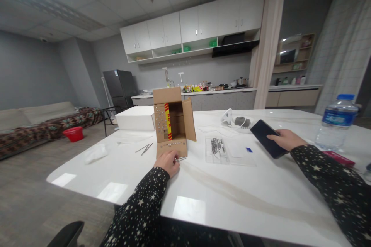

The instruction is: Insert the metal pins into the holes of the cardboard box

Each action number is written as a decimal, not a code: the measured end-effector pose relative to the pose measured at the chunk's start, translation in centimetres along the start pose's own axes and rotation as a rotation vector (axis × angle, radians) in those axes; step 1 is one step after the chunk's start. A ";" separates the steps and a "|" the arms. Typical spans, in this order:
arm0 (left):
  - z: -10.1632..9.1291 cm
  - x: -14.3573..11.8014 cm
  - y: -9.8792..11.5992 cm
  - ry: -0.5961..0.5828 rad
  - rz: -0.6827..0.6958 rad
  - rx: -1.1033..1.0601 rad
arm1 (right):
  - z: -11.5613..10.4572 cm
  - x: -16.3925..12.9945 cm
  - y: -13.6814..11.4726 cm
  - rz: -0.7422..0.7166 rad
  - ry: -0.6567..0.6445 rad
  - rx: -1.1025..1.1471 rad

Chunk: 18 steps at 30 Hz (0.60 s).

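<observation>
My right hand (285, 139) grips a dark smartphone (267, 138), tilted above the right part of the table, thumb on its dark face. My left hand (168, 163) is closed at the front flap of an open cardboard box (170, 147). A thin metal rod (182, 158) sticks out to the right from its fingers; the rest of the rod is hidden. Small round pieces dot the box's left flap and front flap. Right of the box lies a clear plastic case (207, 150) with several small metal parts, its transparent lid beside it, near a small blue packet (249, 149).
Thin metal tools (147, 149) and a crumpled white tissue (97, 153) lie to the left. A white box (135, 118) stands behind. A white cabled device (227, 116), a water bottle (333, 129) and a red box (339, 159) are on the right.
</observation>
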<state>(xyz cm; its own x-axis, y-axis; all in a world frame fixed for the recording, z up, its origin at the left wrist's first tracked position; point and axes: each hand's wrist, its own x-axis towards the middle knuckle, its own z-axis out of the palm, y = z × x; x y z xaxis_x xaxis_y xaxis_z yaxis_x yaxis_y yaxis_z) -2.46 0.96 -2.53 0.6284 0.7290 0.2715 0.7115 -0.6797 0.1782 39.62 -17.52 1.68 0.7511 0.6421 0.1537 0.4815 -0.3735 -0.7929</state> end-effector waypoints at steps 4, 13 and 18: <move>-0.2 -0.2 -0.1 0.003 0.004 0.002 | -0.3 0.6 0.9 0.001 -0.056 -0.208; -0.8 -0.4 0.0 -0.024 -0.016 0.010 | 0.6 1.1 1.8 0.087 -0.177 -0.276; -1.0 -0.4 0.1 -0.038 -0.033 0.011 | 0.6 1.7 2.4 0.033 -0.190 -0.424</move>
<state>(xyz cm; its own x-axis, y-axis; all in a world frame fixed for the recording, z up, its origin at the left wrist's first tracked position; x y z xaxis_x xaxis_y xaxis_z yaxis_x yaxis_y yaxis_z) -2.95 0.53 -1.68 0.6161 0.7534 0.2297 0.7352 -0.6547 0.1754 41.81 -16.88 -0.35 0.6924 0.7215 -0.0097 0.6302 -0.6112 -0.4787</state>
